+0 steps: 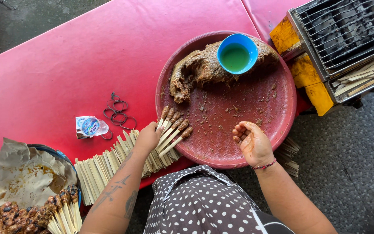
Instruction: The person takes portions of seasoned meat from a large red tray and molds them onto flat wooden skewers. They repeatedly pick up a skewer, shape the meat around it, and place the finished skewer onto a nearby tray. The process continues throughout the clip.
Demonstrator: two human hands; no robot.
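Left hand (149,135): lower centre of the frame, resting on the near ends of the meat-tipped skewers (174,130); fingers curled lightly over the sticks, not clamped around them.
Right hand (253,142): lower right of centre, over the near rim of the tray, palm up, fingers loosely half curled and smeared with meat; it holds nothing.
Meat-tipped skewers: fanned across the tray's left edge, tips on the tray, stick ends hanging off onto the bare stick pile.
Round red tray (256,106): centre right; its near edge juts past the table edge toward the person.
Minced meat mound (195,71): along the tray's upper rim, with a blue bowl (237,53) of green liquid on it.
Open room on tray: the middle and right are bare apart from crumbs.
Bare bamboo sticks (104,167): lower left, lined along the table's near edge.
Finished skewers (27,216): bottom left corner, on brown paper.
Rubber bands (117,112): left of the tray, beside a small plastic cup (89,127).
Red table (87,56): wide open room in the upper left.
Grill (347,34): upper right corner, just beyond the tray's right edge.
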